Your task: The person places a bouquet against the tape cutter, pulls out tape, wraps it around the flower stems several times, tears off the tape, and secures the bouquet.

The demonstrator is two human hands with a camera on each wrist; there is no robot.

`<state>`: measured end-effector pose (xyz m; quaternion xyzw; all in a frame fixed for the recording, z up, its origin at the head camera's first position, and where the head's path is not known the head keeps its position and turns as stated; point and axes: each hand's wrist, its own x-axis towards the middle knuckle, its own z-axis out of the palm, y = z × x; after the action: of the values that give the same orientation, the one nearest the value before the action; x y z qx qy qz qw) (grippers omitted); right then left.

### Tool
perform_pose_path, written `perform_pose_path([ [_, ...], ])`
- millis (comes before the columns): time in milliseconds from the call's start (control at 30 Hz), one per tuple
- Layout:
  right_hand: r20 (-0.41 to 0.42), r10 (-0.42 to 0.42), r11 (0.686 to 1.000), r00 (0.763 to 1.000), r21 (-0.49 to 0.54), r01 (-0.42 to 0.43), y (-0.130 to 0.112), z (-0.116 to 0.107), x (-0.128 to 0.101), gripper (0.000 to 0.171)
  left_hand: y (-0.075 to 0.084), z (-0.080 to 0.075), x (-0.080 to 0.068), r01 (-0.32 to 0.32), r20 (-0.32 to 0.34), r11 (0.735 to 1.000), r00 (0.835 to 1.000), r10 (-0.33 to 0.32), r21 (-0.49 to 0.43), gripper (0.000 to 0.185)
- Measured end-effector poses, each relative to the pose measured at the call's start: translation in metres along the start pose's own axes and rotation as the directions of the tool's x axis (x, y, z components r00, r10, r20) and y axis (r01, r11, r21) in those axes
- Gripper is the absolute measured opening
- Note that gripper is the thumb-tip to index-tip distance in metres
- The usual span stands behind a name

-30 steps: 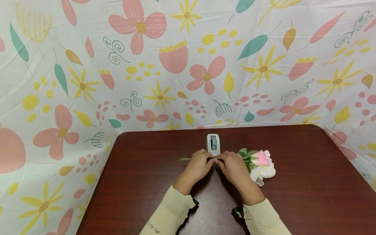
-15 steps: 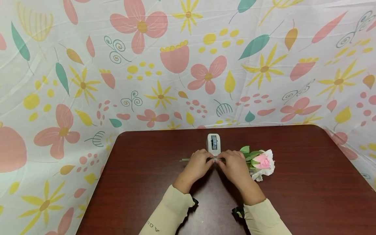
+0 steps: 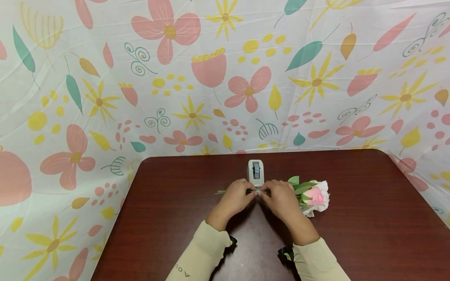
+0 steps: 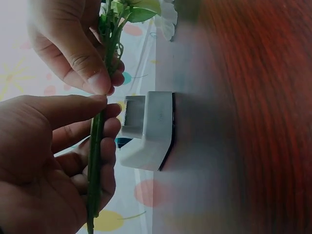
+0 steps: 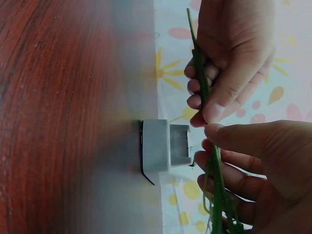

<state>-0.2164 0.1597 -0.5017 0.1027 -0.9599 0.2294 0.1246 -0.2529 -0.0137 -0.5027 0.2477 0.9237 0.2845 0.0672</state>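
Both hands meet at the middle of the dark wooden table (image 3: 175,218) and hold a small bunch of artificial flowers. My left hand (image 3: 250,192) pinches the thin green stems (image 3: 220,191), whose ends stick out to the left. My right hand (image 3: 265,192) pinches the same stems, thumb tips almost touching. A pink rose and white bloom (image 3: 316,196) with green leaves lie to the right. In the left wrist view my left hand (image 4: 100,105) curls round the stems (image 4: 94,161). In the right wrist view my right hand (image 5: 214,130) grips the stems (image 5: 199,73).
A small white tape dispenser (image 3: 255,172) stands just behind the hands, its cutter towards them; it also shows as the dispenser (image 4: 151,129) and the dispenser (image 5: 161,146). A flower-patterned cloth (image 3: 225,78) hangs behind the table and on both sides.
The flower heads have risen slightly and turned, with the white bloom no longer drooping towards me. Both hands stay in place on the stems.
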Motion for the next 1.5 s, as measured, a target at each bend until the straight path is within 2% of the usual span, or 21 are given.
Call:
perform_pose_path([
  [567, 0.115, -0.007, 0.999, 0.993, -0.035, 0.012, -0.003, -0.009, -0.001, 0.01, -0.003, -0.004, -0.001, -0.031, 0.085, 0.999, 0.996, 0.033, -0.019, 0.015],
  [800, 0.165, 0.004, 0.999, 0.986, -0.044, 0.003, -0.003, -0.01, -0.001, 0.009, -0.004, -0.003, -0.001, -0.002, 0.128, 0.999, 0.992, 0.008, -0.046, 0.013],
  [1200, 0.204, 0.021, 0.999, 0.979, -0.032, -0.015, 0.002, -0.005, 0.0, 0.007, -0.013, 0.006, 0.003, -0.026, 0.13, 0.996, 0.991, 0.037, -0.082, 0.012],
  [1367, 0.201, 0.05, 0.998, 0.978, 0.015, -0.055, 0.004, -0.003, 0.001, 0.012, -0.016, 0.009, 0.004, -0.02, 0.14, 0.995, 0.99, 0.034, -0.103, 0.013],
  [1500, 0.134, 0.11, 0.991, 0.985, 0.058, -0.119, 0.004, 0.001, 0.003, 0.018, -0.017, 0.01, 0.004, -0.016, 0.132, 0.995, 0.991, 0.029, -0.099, 0.012],
])
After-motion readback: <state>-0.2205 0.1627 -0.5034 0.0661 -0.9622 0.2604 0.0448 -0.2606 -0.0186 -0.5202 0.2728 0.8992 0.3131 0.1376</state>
